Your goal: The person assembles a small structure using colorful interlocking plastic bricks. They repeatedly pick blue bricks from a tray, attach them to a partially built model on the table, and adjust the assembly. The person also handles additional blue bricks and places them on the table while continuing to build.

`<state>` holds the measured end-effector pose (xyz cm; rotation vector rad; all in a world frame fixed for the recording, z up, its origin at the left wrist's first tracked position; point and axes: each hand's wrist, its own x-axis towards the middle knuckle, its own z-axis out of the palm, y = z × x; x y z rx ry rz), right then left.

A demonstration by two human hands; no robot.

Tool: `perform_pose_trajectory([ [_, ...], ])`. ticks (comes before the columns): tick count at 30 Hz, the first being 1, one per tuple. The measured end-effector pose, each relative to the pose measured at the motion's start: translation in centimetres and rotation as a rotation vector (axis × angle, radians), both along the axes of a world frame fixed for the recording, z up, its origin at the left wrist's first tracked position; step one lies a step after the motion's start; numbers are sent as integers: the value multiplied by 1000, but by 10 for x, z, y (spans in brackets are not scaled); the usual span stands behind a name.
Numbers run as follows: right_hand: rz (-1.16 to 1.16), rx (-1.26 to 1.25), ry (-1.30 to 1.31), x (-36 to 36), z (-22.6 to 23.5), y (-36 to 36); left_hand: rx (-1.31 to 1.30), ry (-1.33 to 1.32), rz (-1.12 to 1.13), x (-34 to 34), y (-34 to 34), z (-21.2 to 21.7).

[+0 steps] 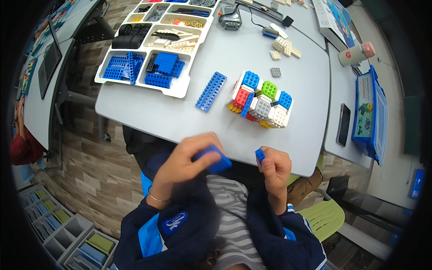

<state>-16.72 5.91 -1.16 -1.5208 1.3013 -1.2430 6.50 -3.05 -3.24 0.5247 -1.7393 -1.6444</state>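
Note:
Near the front edge of the table, my left hand (191, 155) grips a blue building brick (218, 159), smeared by motion. To its right, my right hand (274, 167) pinches a small blue brick piece (260, 155) between thumb and fingers. The two pieces are apart. Beyond my hands stands a block assembly (263, 108) of white, red, blue, green, grey and yellow studded parts. A long blue studded beam (211, 92) lies to the left of the assembly, not touching it.
A white sorting tray (177, 87) of blue, black, white and yellow parts sits at the back left. Behind the assembly are a grey motor box (230, 18) with a cable and loose white bricks (280, 44). On the right lie a phone (343, 125), a bottle (353, 55) and a blue bin (371, 112).

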Motion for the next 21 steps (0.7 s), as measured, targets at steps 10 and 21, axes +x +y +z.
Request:
perform_pose_trajectory([
  [10,-200,336,-405,10,3,-8,-565,-600,733,-12,-33,-11],
  [21,-563,38,219,2,-9,-25,-613,-260,559,-49,-45,1],
])
